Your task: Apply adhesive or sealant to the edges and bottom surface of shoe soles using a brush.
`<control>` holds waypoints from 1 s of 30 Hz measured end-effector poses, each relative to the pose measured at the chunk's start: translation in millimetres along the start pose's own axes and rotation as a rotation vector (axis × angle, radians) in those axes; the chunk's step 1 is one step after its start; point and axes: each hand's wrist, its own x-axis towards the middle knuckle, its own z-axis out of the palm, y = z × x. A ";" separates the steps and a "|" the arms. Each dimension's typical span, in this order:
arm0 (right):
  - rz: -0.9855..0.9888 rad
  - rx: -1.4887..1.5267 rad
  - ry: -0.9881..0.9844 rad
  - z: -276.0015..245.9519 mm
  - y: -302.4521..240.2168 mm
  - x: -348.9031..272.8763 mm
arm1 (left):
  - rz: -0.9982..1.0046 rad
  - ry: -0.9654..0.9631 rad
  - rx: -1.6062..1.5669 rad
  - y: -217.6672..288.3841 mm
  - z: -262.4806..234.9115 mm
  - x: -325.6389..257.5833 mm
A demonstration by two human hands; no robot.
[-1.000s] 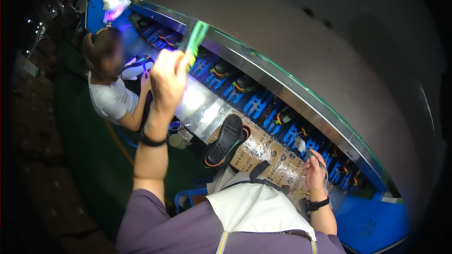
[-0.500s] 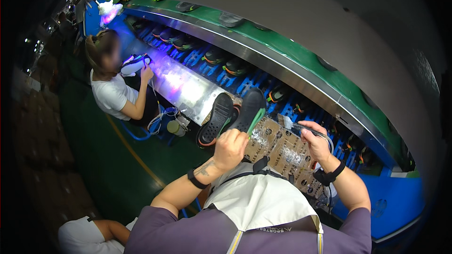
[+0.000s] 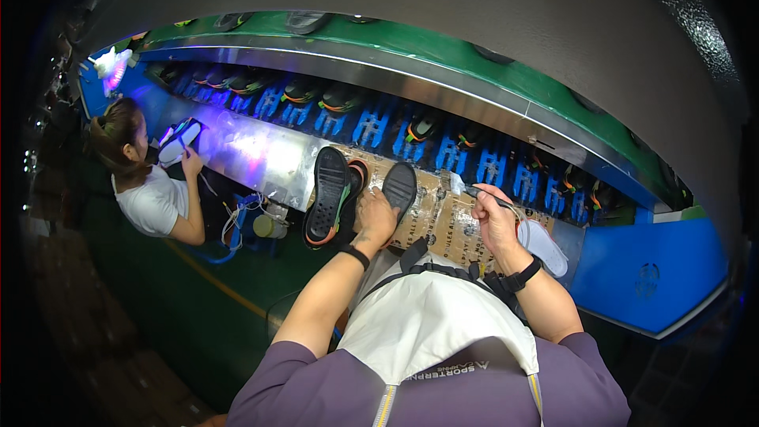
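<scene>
Two shoe soles sit bottom-up on the bench (image 3: 443, 221) right in front of me, and that's where my left hand (image 3: 375, 217) is. It's resting between them, fingers curled and pressed down, touching the smaller black sole (image 3: 399, 187) on its right. I honestly can't tell if it's actually gripping that one or just leaning on it. The bigger sole (image 3: 327, 196) is just to the left of the hand, black tread with an orange and green edge, lying lengthwise away from me, and what looks like another orange-trimmed shoe (image 3: 357, 175) is tucked against it.

My right hand (image 3: 495, 220) is off to the right, closed around the handle of a small brush (image 3: 473, 189), thumb and fingers pinching it, with the pale bristle end pointing left and hovering over the bench's cardboard cover. A black watch (image 3: 525, 273) is on that wrist and a black band (image 3: 356, 255) on the left one.

Behind the bench runs a long conveyor (image 3: 443, 87) with blue racks (image 3: 371, 128) holding more shoes, green belt on top. Over on the far left another person in a white t-shirt (image 3: 154, 202) is holding a white shoe (image 3: 179, 142) under a purple-ish light. A white cup-like container (image 3: 269, 226) sits below the bench edge near some cables.
</scene>
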 end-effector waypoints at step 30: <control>-0.247 -0.271 -0.320 104.7 -72.0 0.0 | -0.066 -0.269 -2.338 37.9 -151.3 7.7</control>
